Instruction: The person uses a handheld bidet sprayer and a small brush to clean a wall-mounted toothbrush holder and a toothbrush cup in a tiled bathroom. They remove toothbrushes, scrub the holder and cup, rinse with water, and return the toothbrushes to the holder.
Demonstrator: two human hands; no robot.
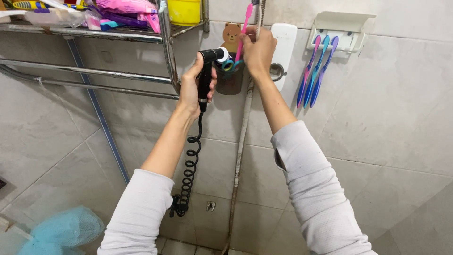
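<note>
Two hands work at a tiled wall: left hand (194, 87) grips a black handheld sprayer (208, 71) aimed at the dark wall cup (230, 78); right hand (258, 51) pinches the pink toothbrush (244, 29) standing in it.

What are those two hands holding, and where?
The left hand grips a black spray nozzle around its handle. The right hand pinches a pink toothbrush at mid-handle.

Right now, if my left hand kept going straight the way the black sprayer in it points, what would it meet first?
Probably the dark translucent cup on the wall: the left hand aims the black handheld sprayer at its rim, nozzle almost touching. Depth is unclear.
</note>
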